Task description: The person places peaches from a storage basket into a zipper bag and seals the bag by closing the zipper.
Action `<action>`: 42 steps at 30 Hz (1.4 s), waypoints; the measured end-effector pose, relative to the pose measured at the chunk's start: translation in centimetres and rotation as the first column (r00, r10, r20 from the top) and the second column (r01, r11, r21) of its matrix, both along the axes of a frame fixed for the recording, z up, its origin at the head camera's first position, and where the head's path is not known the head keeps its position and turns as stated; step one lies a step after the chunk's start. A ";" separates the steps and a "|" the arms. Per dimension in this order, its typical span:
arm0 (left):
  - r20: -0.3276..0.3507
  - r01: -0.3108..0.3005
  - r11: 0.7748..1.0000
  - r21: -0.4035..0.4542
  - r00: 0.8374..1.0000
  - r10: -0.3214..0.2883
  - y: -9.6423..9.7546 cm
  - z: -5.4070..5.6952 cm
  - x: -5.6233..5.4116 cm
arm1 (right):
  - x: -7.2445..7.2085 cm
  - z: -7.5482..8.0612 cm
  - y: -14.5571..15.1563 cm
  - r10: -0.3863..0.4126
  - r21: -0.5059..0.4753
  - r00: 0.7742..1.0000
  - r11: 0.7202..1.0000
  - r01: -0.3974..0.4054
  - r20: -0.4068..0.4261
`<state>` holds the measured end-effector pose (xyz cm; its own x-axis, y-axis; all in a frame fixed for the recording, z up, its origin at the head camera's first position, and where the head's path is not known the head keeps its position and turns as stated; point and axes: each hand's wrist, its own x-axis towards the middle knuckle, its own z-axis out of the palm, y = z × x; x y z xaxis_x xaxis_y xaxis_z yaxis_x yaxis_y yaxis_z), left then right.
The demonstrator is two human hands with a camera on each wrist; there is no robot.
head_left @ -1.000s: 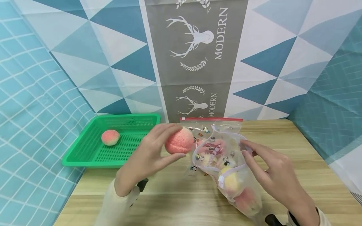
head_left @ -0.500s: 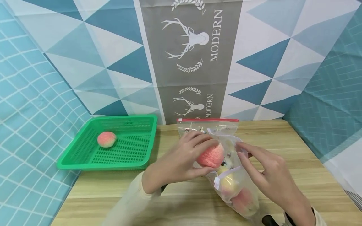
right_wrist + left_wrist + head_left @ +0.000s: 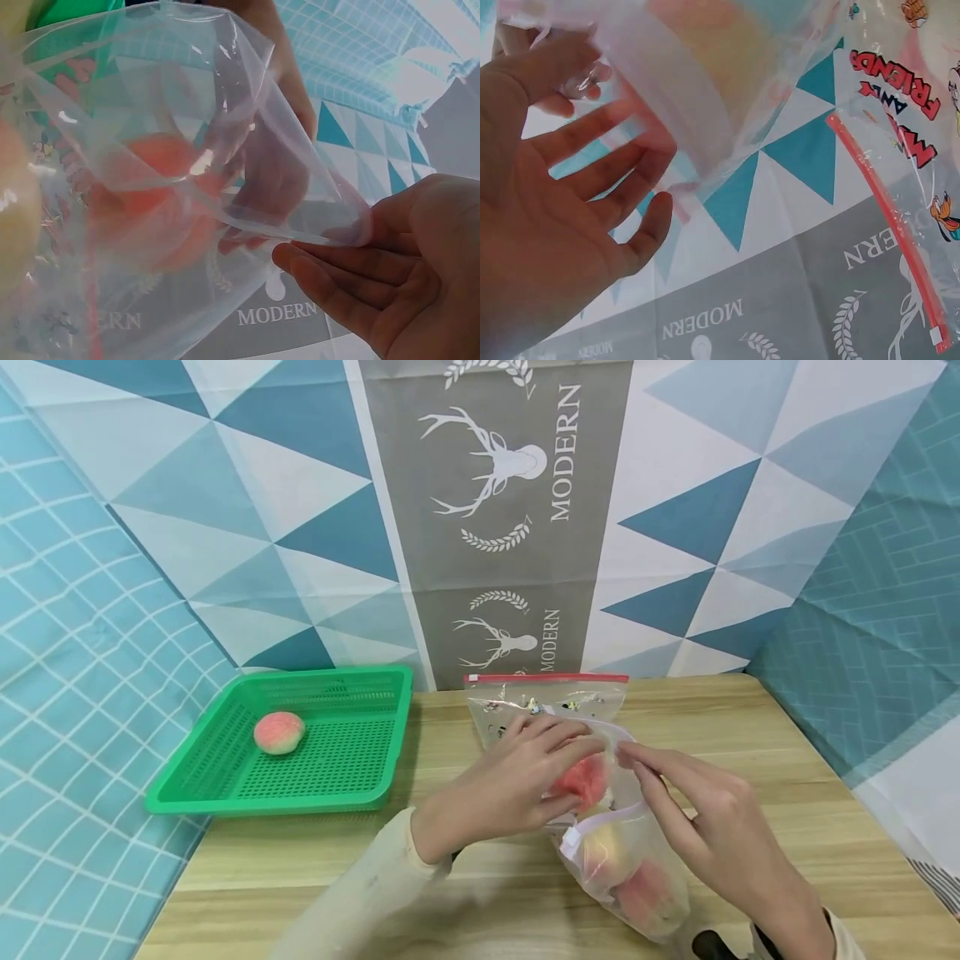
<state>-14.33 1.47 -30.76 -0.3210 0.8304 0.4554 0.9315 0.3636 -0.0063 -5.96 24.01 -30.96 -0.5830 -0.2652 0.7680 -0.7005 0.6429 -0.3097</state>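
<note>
A clear slider-zip bag (image 3: 611,817) lies tilted on the table with its mouth spread apart. Several pink-and-yellow toy peaches show through its wall. My right hand (image 3: 720,827) pinches the far-right rim of the mouth between thumb and fingers. Reaching into the mouth from the left is my left hand (image 3: 513,785), its fingers loosely spread. Below those fingers a pink toy peach (image 3: 587,781) sits inside the mouth. The right wrist view shows this peach (image 3: 154,214) blurred behind the plastic, apart from the left hand's fingers (image 3: 266,180).
Behind lies a second clear bag with a red zip strip (image 3: 547,677) and cartoon prints. A green basket (image 3: 393,752) at the left holds one toy peach (image 3: 279,732). Patterned cloth (image 3: 330,510) backs the wooden table (image 3: 262,877).
My left hand has carried the pink peach rightward into the bag's mouth, and its fingers have loosened around it. My right hand keeps its pinch on the rim.
</note>
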 end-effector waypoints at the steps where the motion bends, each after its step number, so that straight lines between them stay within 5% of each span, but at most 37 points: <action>1: -0.008 -0.009 1.000 -0.007 1.000 0.009 0.0 -0.1 0.0 | -0.1 0.0 0.0 0.005 -0.002 1.000 1.000 -0.005 -0.012; 9: -0.015 0.014 1.000 -0.004 1.000 -0.014 -0.3 -1.2 0.1 | -0.3 -0.3 0.2 -0.002 -0.002 1.000 1.000 0.002 -0.009; 16: -0.046 0.059 0.992 0.116 0.998 -0.054 -1.2 -1.4 0.4 | -0.9 -0.4 0.8 -0.069 -0.083 0.994 0.995 0.062 -0.088; 28: 0.025 -0.078 0.983 0.167 0.997 0.075 -5.5 -3.7 0.8 | -1.0 0.3 1.9 -0.192 -0.050 0.981 0.980 0.191 -0.018; 36: 0.073 -0.191 0.974 0.123 0.980 0.183 -8.6 -4.6 0.2 | -0.5 0.3 2.0 -0.232 0.022 0.972 0.973 0.231 0.038; 42: 0.075 -0.302 0.949 0.094 0.952 0.295 -10.8 -5.0 -0.1 | -0.7 0.3 1.4 -0.203 0.014 0.979 0.979 0.203 -0.001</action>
<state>-14.46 -9.35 -35.73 -0.5758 0.6419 0.5064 0.7779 0.6208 0.0977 -6.62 25.45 -30.68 -0.6259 -0.1518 0.7650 -0.5549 0.7759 -0.3001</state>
